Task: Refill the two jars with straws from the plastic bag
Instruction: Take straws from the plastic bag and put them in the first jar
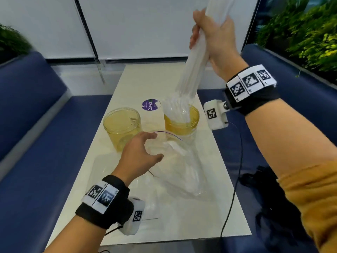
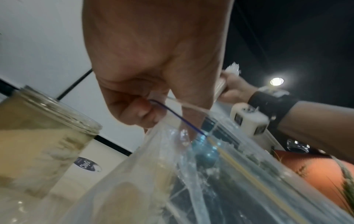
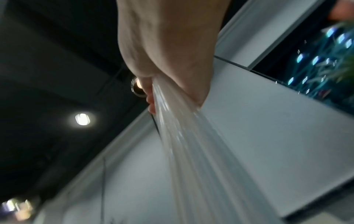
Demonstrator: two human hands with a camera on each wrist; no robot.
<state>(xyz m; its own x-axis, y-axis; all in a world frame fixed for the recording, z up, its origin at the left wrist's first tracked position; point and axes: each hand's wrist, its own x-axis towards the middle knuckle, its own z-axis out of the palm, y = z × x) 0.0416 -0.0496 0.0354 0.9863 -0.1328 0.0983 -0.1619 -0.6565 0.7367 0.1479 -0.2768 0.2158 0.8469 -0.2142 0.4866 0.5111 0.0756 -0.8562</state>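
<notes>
Cream-white and long, the rectangular table [image 1: 209,207] runs between dark blue upholstered benches [image 1: 32,125], with green foliage [image 1: 310,33] behind the bench on the right. On its near half lies the clear, crumpled plastic bag [image 1: 182,172] with a thin blue line along its mouth; a few straws remain inside it. Beyond the bag stand two amber-tinted transparent jars. The left jar [image 1: 122,127] holds no straws, while the right jar [image 1: 181,123] contains a cluster of translucent white straws.

Raised above the right jar, the right hand [image 1: 215,39] is closed tightly around a thick bundle of translucent white straws [image 1: 193,66], whose lower ends point down at that jar's mouth. The left hand [image 1: 140,156] pinches the bag's blue-edged rim [image 2: 172,113] between curled fingers and thumb, holding the mouth up.

Behind the jars, a round purple sticker [image 1: 149,105] on the tabletop reads "ClayG", the rest being illegible.
</notes>
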